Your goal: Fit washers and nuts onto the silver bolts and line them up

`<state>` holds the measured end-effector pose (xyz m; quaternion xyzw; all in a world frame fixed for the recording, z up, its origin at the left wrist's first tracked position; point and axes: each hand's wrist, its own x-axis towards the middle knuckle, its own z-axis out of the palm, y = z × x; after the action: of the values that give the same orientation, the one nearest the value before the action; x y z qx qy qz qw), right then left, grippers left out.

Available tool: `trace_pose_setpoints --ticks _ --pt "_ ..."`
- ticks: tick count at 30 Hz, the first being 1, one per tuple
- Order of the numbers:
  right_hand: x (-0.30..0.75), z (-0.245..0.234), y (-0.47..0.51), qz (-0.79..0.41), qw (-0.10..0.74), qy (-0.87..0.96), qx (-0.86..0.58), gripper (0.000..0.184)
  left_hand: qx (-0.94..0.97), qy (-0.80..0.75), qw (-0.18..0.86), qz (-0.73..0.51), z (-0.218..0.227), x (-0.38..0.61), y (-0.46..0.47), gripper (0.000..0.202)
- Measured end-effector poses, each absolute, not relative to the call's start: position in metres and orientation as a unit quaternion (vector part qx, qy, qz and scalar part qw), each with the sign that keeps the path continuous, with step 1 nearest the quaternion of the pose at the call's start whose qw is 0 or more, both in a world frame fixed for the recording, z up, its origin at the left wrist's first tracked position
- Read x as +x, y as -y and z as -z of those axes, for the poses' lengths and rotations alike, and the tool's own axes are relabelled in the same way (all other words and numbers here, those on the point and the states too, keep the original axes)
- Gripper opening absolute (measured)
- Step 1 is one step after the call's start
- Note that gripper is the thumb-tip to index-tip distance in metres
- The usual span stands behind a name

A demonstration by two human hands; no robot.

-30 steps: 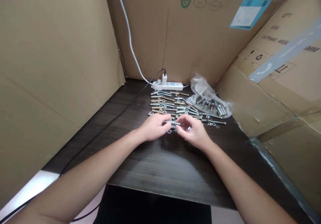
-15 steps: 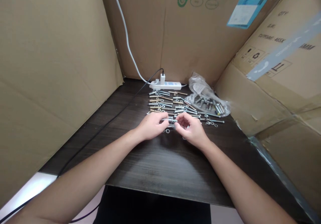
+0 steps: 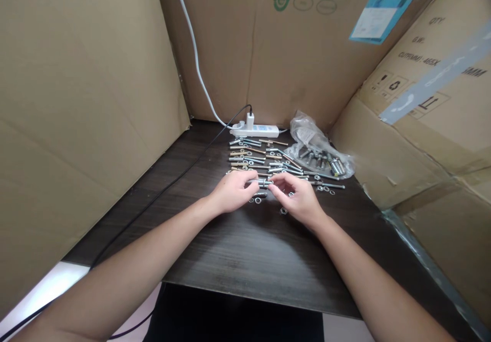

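At the centre of the frame, the left hand (image 3: 233, 192) and right hand (image 3: 297, 196) pinch one bolt (image 3: 263, 182) between them, just below rows of bolts (image 3: 261, 158) on the table (image 3: 238, 250).

The bolt (image 3: 263, 182) is a short, silvery metal rod, lying level and running left to right just above the middle of the frame. The fingertips of the left hand (image 3: 233, 191) pinch its left end and those of the right hand (image 3: 298, 198) its right end. Its thread is too small to make out.
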<state>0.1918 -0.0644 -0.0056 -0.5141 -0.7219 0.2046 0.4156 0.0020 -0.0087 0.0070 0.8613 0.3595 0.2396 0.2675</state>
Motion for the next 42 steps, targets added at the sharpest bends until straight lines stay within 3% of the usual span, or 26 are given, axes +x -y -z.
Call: trace_pose_setpoints --ticks 7,15,22,27,33,39,42 --pt "0.2 -0.004 0.06 -0.192 0.405 0.723 -0.525 0.019 0.847 -0.384 0.269 -0.251 -0.006 0.001 0.008 0.021" --pt "0.238 -0.033 0.078 -0.17 0.107 0.783 -0.589 0.016 0.84 -0.398 0.265 -0.257 -0.004 0.001 0.006 0.02" --pt "0.22 -0.018 0.088 -0.012 0.034 0.788 -0.615 0.017 0.861 -0.346 0.282 -0.244 -0.003 0.002 0.006 0.019" --pt "0.21 -0.022 0.089 0.003 -0.023 0.787 -0.616 0.008 0.861 -0.345 0.285 -0.244 -0.005 0.002 0.006 0.019" --pt "0.219 -0.037 0.086 -0.095 0.043 0.79 -0.604 0.002 0.863 -0.34 0.283 -0.243 -0.006 0.003 0.006 0.02" --pt "0.21 -0.04 0.08 -0.078 0.22 0.779 -0.582 0.014 0.867 -0.332 0.296 -0.224 -0.004 0.003 0.009 0.019" --pt "0.199 -0.028 0.077 -0.091 0.263 0.793 -0.541 0.025 0.873 -0.32 0.304 -0.207 -0.002 0.004 0.01 0.019"
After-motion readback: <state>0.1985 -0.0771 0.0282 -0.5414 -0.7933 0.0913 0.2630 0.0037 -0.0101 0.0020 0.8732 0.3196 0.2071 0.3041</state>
